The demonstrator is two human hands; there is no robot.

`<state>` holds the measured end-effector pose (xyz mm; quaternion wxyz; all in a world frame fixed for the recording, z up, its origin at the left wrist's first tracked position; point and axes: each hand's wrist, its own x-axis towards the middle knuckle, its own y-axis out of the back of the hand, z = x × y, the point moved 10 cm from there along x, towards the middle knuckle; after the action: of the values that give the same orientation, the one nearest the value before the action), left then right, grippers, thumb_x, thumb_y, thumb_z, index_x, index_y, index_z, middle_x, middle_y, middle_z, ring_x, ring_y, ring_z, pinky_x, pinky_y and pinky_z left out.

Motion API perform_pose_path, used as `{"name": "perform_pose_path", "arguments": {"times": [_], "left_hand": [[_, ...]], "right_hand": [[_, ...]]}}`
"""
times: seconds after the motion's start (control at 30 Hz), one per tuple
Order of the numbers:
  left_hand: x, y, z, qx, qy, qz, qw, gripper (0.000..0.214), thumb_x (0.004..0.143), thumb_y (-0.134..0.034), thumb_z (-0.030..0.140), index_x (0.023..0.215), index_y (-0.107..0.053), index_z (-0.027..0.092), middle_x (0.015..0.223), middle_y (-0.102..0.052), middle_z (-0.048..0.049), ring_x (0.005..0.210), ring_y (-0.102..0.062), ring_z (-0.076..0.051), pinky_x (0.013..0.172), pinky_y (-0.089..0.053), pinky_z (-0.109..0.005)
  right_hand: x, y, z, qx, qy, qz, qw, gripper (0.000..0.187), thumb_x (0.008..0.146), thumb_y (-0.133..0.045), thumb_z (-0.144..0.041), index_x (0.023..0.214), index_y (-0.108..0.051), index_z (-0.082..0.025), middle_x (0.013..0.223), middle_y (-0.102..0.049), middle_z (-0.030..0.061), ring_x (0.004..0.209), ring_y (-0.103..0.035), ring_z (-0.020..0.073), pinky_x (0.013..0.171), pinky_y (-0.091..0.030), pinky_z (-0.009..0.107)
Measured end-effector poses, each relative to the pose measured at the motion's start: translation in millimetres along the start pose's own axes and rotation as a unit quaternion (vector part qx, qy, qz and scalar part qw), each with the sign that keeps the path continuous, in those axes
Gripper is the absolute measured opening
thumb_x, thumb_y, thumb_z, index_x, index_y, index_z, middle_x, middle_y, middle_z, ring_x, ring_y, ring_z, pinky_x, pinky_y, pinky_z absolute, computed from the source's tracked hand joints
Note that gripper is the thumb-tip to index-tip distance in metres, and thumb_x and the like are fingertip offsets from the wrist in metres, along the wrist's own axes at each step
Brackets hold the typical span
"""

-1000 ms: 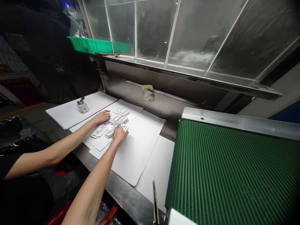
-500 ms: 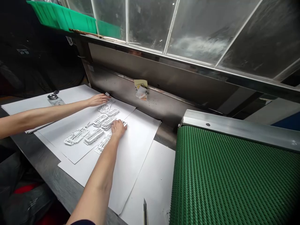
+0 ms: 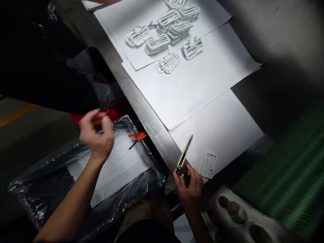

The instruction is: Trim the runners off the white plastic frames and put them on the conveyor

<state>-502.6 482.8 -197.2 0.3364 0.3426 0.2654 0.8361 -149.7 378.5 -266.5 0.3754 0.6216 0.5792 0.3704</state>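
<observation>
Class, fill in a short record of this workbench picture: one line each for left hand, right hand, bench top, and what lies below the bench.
Left hand: left hand raised above a plastic-wrapped tray, fingers curled, holding nothing that can be made out.
Right hand: right hand grips a utility knife, blade pointing up the bench.
Bench top: white paper sheets with stacks of small white parts.
Below: orange clip on the tray.

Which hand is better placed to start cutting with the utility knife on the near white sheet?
Right. The right hand already grips the utility knife, its blade lying over the near white sheet. The left hand hovers loosely curled above the plastic-wrapped tray below the table edge, holding nothing clearly.
</observation>
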Motion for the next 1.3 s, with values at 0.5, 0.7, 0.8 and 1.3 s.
{"name": "perform_pose_path", "arguments": {"times": [0.5, 0.7, 0.8, 1.3], "left_hand": [[-361.0, 40.3, -288.2, 0.332, 0.331, -0.511, 0.721, 0.027, 0.087, -0.055, 0.03, 0.109, -0.055, 0.014, 0.111, -0.056, -0.0104, 0.1, -0.055, -0.025, 0.081, -0.048, -0.043], [-364.1, 49.2, -313.8, 0.33, 0.207, -0.562, 0.729, 0.022, 0.086, -0.056, 0.023, 0.106, -0.056, 0.013, 0.11, -0.057, -0.0088, 0.106, -0.052, -0.026, 0.09, -0.043, -0.047], [-369.8, 44.3, -319.7, 0.331, 0.171, -0.57, 0.732, 0.024, 0.086, -0.057, 0.024, 0.107, -0.056, 0.013, 0.114, -0.055, -0.0098, 0.109, -0.05, -0.027, 0.09, -0.043, -0.047], [-386.6, 101.3, -365.1, 0.265, 0.154, -0.643, 0.702, 0.012, 0.087, -0.054, 0.02, 0.094, -0.059, 0.013, 0.115, -0.054, -0.0086, 0.104, -0.051, -0.024, 0.089, -0.043, -0.043]], "right_hand": [[-13.0, 50.2, -13.6, -0.1, 0.069, 0.159, 0.98, 0.057, 0.074, -0.067, -0.04, 0.117, -0.054, -0.005, 0.105, -0.059, 0.02, 0.103, -0.054, 0.029, 0.089, -0.044, 0.043], [-20.2, 38.1, -7.5, -0.136, 0.089, 0.157, 0.974, 0.061, 0.072, -0.07, -0.041, 0.117, -0.055, -0.003, 0.106, -0.059, 0.0219, 0.105, -0.054, 0.0312, 0.091, -0.043, 0.045], [-22.3, 35.9, -7.3, -0.145, 0.084, 0.168, 0.971, 0.06, 0.072, -0.069, -0.042, 0.117, -0.055, -0.004, 0.107, -0.06, 0.0218, 0.105, -0.054, 0.0321, 0.089, -0.044, 0.045], [-25.0, 34.8, -6.6, -0.148, 0.084, 0.175, 0.97, 0.06, 0.074, -0.067, -0.044, 0.118, -0.054, -0.005, 0.109, -0.059, 0.0211, 0.106, -0.053, 0.0327, 0.091, -0.043, 0.048]]}}
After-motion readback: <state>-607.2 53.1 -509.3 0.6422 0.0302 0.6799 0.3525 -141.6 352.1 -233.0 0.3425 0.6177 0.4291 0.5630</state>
